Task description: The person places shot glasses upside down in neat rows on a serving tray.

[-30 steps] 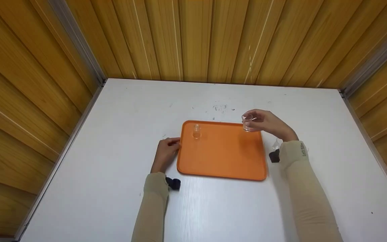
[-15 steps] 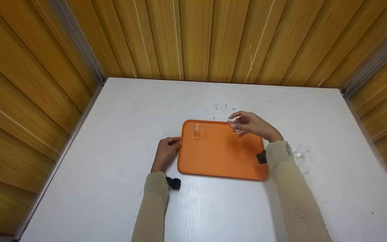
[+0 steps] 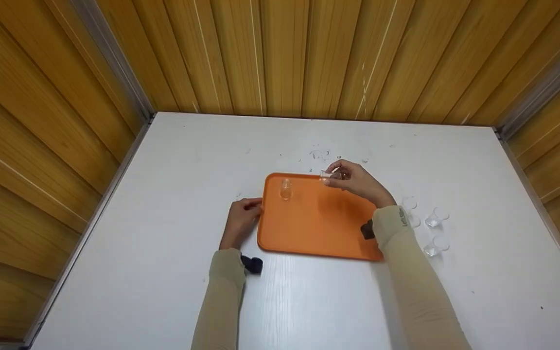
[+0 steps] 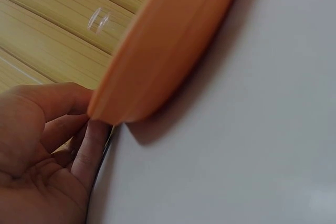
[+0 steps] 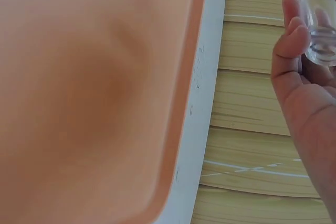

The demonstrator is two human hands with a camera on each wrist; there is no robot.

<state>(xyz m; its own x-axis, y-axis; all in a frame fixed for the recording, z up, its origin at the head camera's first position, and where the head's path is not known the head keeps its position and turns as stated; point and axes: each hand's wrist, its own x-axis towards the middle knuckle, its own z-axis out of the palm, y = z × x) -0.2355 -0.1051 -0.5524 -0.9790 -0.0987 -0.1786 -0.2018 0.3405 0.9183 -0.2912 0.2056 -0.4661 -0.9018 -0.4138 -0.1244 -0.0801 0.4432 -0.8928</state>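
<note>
Tabletop (image 3: pixel 163 204): one tray (image 3: pixel 299 228), two hands (image 3: pixel 239 219) (image 3: pixel 361 183)

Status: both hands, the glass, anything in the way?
Left hand: pinching tray at left rim. Right hand: holding glass, raised off tray. Possible obstacle: second glass, tray's far-left corner.

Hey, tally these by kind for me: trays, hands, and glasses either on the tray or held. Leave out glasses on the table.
Tray: 1
Hands: 2 (left hand, right hand)
Glasses: 2 (standing glass on the tray, held glass in the right hand)
Total: 5
</note>
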